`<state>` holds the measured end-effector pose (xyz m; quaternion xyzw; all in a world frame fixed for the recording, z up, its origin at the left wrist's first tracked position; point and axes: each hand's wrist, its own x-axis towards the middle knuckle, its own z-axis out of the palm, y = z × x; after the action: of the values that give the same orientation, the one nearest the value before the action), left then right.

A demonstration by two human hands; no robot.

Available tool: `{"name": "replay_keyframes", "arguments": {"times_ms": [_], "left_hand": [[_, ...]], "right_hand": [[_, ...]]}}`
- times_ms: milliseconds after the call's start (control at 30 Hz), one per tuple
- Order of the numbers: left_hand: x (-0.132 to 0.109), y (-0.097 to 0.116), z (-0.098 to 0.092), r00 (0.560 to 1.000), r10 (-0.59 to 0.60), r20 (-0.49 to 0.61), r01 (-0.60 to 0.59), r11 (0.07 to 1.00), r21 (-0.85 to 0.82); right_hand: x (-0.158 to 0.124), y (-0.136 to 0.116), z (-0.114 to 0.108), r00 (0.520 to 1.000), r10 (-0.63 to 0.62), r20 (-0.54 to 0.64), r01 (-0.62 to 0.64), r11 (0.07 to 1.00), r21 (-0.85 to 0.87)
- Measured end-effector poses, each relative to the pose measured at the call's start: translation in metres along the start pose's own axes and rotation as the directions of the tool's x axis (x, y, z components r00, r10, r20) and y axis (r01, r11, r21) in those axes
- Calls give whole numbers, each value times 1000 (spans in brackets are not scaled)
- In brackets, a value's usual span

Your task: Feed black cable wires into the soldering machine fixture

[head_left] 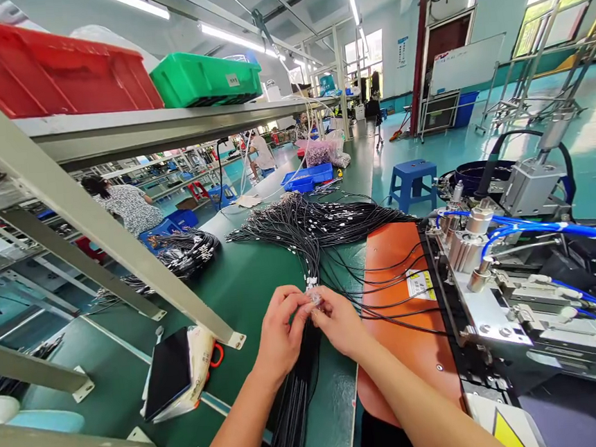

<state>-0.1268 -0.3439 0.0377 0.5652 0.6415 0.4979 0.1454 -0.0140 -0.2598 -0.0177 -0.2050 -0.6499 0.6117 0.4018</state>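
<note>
My left hand and my right hand meet over the green bench, fingers pinched together on a cluster of small white connectors at the ends of black wires. The bundle of black wires runs from my hands down toward me. A larger fan of the same black cables spreads out on the bench just beyond my hands.
An orange panel and a metal machine with blue air hoses stand at the right. A slanted shelf frame crosses the left, with red and green bins above. Another wire coil, a black phone, a blue stool, seated people behind.
</note>
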Motion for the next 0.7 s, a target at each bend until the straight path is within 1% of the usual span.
{"name": "replay_keyframes", "arguments": {"times_ms": [67, 200, 267, 333, 367, 433, 500, 533, 567, 633, 667, 700], "left_hand": [[2, 0, 0, 1000, -24, 16, 25, 999, -35], [4, 1, -2, 991, -113, 75, 120, 989, -83], [1, 8, -3, 987, -140, 75, 146, 986, -85], [-4, 20, -3, 986, -143, 83, 148, 987, -60], [-8, 28, -3, 985, -134, 106, 137, 990, -29], [-16, 45, -1, 978, -95, 188, 84, 994, 65], [-24, 61, 3, 959, -55, 277, 12, 988, 153], [-27, 68, 5, 952, -46, 303, -15, 981, 195], [-30, 75, 7, 948, -46, 314, -34, 969, 245], [-32, 87, 8, 948, -68, 311, -49, 934, 354], [-32, 93, 6, 951, -80, 300, -49, 915, 402], [-31, 99, 3, 951, -94, 293, -43, 903, 428]], "right_hand": [[2, -7, -5, 1000, 21, 0, -21, 997, 79], [2, -27, -10, 997, 69, 33, -74, 976, 204], [-3, -36, -10, 995, 99, 27, -103, 967, 233], [-12, -44, -10, 990, 141, -17, -133, 960, 246], [-18, -46, -10, 985, 165, -53, -146, 956, 254], [-32, -50, -12, 967, 213, -140, -167, 944, 283], [-46, -54, -13, 941, 261, -214, -183, 927, 327], [-53, -57, -14, 930, 283, -233, -191, 917, 350], [-60, -60, -13, 924, 300, -238, -200, 908, 368], [-73, -69, -11, 918, 341, -203, -230, 874, 428], [-79, -75, -10, 918, 361, -165, -249, 847, 470], [-86, -81, -10, 912, 395, -109, -278, 792, 544]]}}
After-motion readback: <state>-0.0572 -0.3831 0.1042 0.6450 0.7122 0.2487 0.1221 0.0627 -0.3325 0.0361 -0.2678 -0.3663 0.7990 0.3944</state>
